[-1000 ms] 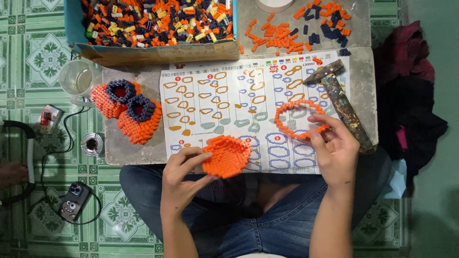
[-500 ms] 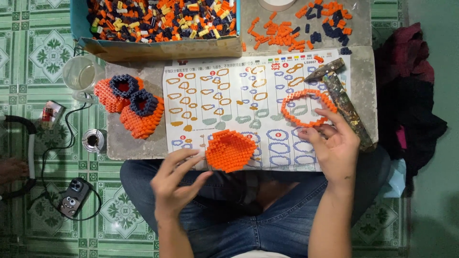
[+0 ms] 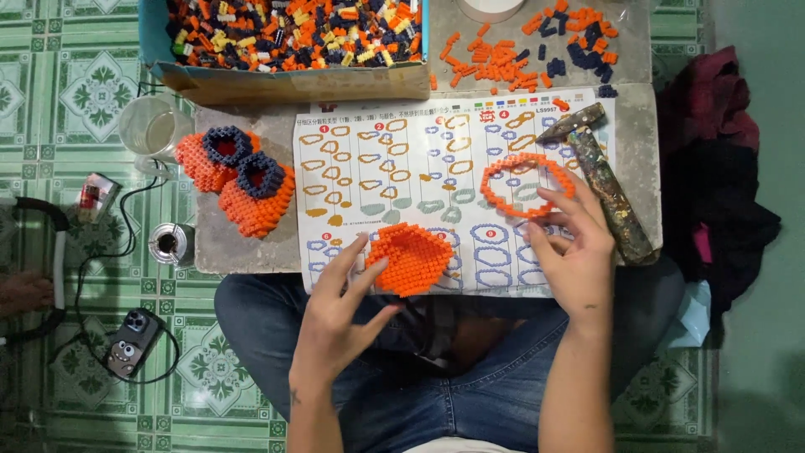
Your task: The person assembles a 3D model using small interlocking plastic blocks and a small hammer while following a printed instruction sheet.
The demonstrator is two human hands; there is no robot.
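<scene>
floor tiles (image 3: 67, 75) in green pattern fill my view around a grey slab (image 3: 633, 134) laid over the person's jeans-clad legs (image 3: 251, 310). on the slab i see a blue box (image 3: 151, 33) full of mixed small blocks, then a printed chart sheet (image 3: 419, 159) with outlined shapes. a worn hammer (image 3: 608, 189) lies along the sheet's right edge. two orange-and-navy block slippers (image 3: 239, 176) sit left of the sheet, beside a clear cup (image 3: 151, 126).

the left hand (image 3: 335, 323) has its fingers spread and loose, fingertips touching the left edge of the orange block dish (image 3: 411, 258), which rests on the sheet's lower edge; nothing is gripped. the right hand (image 3: 574, 252) is also spread, fingertips resting on the lower right of the orange block ring (image 3: 495, 172), which lies flat on the sheet. loose orange and navy blocks (image 3: 537, 46) are scattered at the top.
</scene>
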